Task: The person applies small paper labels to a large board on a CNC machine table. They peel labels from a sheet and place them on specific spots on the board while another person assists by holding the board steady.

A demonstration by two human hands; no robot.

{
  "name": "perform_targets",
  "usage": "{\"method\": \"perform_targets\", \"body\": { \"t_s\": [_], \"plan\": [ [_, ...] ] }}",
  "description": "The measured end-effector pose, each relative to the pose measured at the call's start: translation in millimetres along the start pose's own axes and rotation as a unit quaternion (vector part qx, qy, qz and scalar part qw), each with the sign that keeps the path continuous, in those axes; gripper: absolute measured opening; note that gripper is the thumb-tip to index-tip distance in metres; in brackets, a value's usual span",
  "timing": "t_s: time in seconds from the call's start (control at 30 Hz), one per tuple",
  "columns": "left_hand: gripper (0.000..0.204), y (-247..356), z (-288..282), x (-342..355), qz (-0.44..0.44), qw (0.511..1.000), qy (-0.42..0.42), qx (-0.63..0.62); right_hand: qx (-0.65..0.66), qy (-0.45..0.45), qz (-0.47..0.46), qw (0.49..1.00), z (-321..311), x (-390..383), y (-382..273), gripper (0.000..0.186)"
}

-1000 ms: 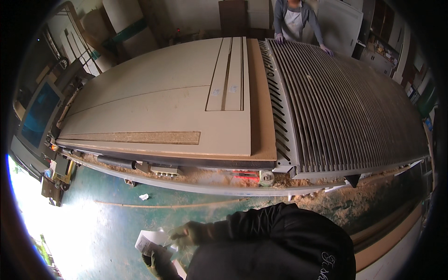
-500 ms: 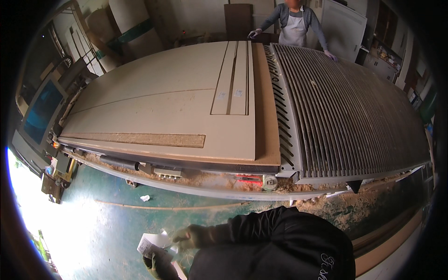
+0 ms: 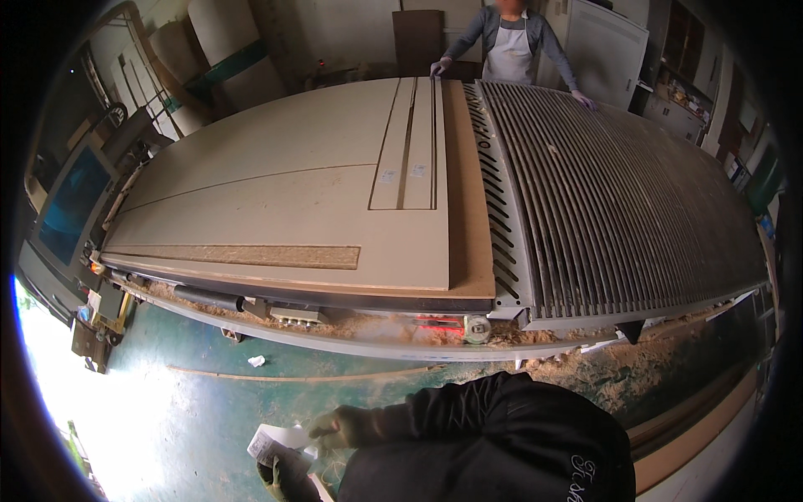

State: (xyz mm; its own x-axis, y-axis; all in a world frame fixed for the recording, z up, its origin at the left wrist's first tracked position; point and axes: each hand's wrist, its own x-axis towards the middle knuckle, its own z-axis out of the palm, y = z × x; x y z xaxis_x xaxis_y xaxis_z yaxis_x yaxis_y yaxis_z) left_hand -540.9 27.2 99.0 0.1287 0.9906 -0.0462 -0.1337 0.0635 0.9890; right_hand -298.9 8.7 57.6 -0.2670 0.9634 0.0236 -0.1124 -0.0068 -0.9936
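At the lower edge, in front of my black jacket, a white label sheet [image 3: 272, 443] with faint print is in my gloved hands. My left hand [image 3: 282, 478], in deep shadow, is closed around its lower part. The gloved right hand [image 3: 341, 427] comes in from the right, its bent fingers pinched at the sheet's right edge; the fingertips are hard to make out. Another pale strip of paper [image 3: 320, 487] hangs below, between the hands. Beyond them, a large beige board [image 3: 251, 201] lies on the machine table, with two small white labels [image 3: 387, 176] on its grooved panel.
A slatted grey machine bed [image 3: 619, 192] adjoins the board on the right. Across the table stands a co-worker in a white apron [image 3: 508, 52], both gloved hands on its far edge. Sawdust [image 3: 552, 336] and a red tool [image 3: 439, 323] lie along the near ledge. A screen [image 3: 77, 205] stands left.
The view has shifted slightly. A raised curl of the paper between my hands now lies lower and flatter. My hands have hardly moved, and the co-worker keeps the same stance.
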Motion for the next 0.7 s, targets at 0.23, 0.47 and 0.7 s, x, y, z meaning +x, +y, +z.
{"method": "perform_targets", "body": {
  "t_s": [0.23,0.47,0.7],
  "plan": [
    [0.031,-7.5,-12.6,0.0,0.132,0.966,-0.062,0.214,-0.016,-0.002,-0.002,1.000,-3.2,-5.0,-9.3,0.040],
    [0.016,26.9,24.4,-6.0,-0.036,0.987,-0.086,-0.131,-0.069,0.022,-0.017,0.997,-11.7,-12.3,-12.2,0.035],
    [0.022,26.1,36.8,-9.7,-0.019,0.987,-0.059,-0.149,-0.176,0.187,-0.091,0.962,-86.3,-55.1,1.4,0.021]
  ]
}}
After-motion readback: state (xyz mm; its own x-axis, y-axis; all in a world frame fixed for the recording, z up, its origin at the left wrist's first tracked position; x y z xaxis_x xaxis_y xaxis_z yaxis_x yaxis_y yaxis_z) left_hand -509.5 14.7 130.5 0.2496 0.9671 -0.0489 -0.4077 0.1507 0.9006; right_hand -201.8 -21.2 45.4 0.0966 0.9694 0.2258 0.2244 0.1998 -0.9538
